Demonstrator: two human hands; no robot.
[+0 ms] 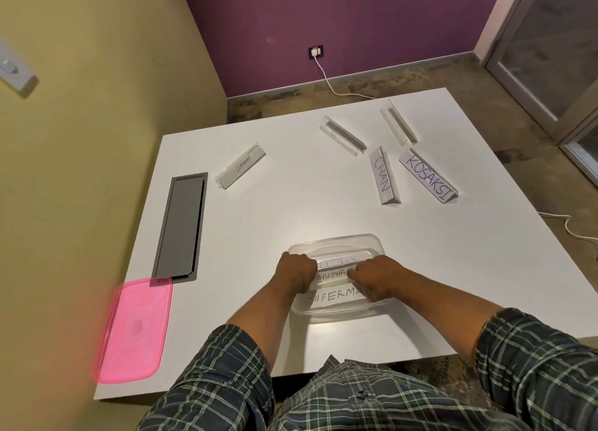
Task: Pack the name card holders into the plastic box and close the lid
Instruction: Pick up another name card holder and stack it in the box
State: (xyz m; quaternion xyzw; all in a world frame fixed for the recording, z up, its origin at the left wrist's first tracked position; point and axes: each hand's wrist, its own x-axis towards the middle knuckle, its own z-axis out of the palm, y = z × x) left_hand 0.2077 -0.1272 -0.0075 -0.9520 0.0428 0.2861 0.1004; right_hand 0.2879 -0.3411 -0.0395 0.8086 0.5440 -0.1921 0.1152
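We are mid-packing: both hands are down in the clear box [336, 311] at lower centre of the frame, seating the ALPHA holder [333, 275] between the far holder [338, 259] and the SUPERMAN holder [336, 296]. Our left hand [296, 270] is curled shut on the ALPHA holder's left end, and our right hand [375, 277] is closed on its right end. Five holders wait on the table [291, 210]: ELEPHANT [241, 166] at upper centre-left, two blank ones [343, 135] [398, 122] toward the upper right, with CHAN [384, 176] and KOSAKSI [427, 175] just below them. The pink lid [134, 330] lies at lower left, well apart from the box. Next, we judge, we let go and reach far for another holder; room in the box looks tight, so stacking may be needed.
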